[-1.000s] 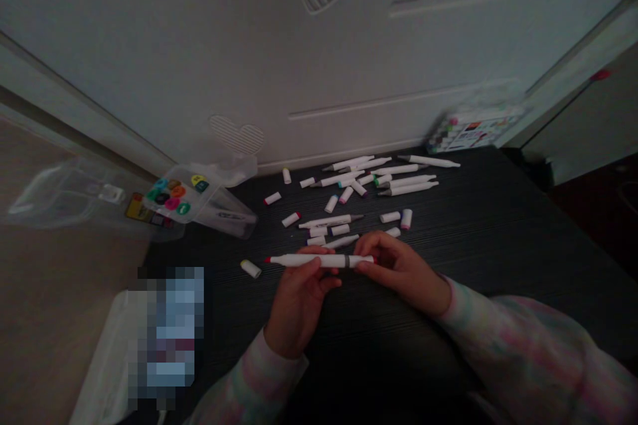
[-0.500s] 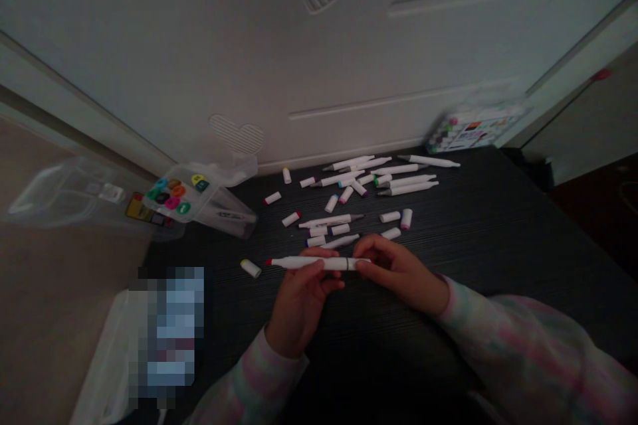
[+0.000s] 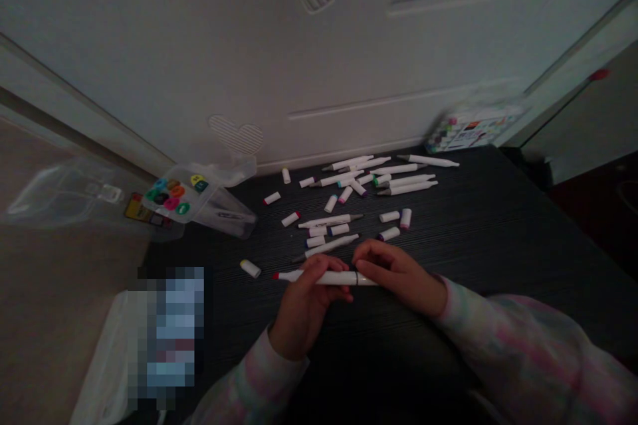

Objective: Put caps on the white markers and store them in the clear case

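Note:
A white marker with a red tip at its left end and a dark ring near its right end lies level between my hands. My left hand is closed around its middle, thumb on top. My right hand pinches the right end, which its fingers hide. Just beyond, an uncapped marker and another marker lie on the dark tabletop. Loose white caps are scattered about, such as a yellow-ended cap left of my left hand and a red-ended cap farther back.
Several more markers lie at the back. A clear plastic case holding colored-end markers stands at the left, its lid beside it. A filled marker case leans at the back right. A pixelated blue screen is front left.
The marker has come slightly nearer to me and to the right, with both hands still on it. My left thumb has shifted along the barrel. The loose markers and caps have stayed put.

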The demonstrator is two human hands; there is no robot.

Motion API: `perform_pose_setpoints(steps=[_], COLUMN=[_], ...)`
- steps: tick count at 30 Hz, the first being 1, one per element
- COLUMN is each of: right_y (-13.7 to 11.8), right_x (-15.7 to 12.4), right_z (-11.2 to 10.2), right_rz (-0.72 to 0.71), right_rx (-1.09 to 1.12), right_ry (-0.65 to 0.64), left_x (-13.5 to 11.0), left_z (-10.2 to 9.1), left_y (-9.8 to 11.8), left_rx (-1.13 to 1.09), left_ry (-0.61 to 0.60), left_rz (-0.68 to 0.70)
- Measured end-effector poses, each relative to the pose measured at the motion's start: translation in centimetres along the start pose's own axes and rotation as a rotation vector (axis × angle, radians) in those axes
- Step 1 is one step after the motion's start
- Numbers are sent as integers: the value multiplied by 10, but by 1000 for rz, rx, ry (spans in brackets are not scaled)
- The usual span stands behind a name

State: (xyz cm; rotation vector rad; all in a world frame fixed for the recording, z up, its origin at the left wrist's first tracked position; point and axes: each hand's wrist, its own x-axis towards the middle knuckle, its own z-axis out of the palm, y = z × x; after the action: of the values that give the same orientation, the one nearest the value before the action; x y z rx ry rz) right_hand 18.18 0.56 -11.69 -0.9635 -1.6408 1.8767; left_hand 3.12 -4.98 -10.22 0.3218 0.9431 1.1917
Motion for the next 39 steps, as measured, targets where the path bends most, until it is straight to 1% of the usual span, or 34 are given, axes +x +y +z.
perform_pose_setpoints(steps=[8, 21, 28, 32, 35, 39], right_y=[0, -4, 1, 1, 0, -1], right_x=[-1, -2, -2, -3, -3, -5], right_z=[0, 2, 2, 1, 1, 2], right_rz=[-16, -31, -69, -77, -70, -92], right_rx=[-24, -21, -41, -42, -39, -40], right_ry=[-12, -8, 41, 75, 77, 64], left_x=[0, -1, -2, -2, -2, 1], left_z=[-1, 1, 3, 4, 4, 2], left_y=[-6, -8, -11, -16, -18, -15], left_rx=[-5, 27, 30, 19, -2, -19], left_ry=[-44, -39, -48, -59, -59, -62], left_rz=[-32, -48, -52, -92, -118, -115])
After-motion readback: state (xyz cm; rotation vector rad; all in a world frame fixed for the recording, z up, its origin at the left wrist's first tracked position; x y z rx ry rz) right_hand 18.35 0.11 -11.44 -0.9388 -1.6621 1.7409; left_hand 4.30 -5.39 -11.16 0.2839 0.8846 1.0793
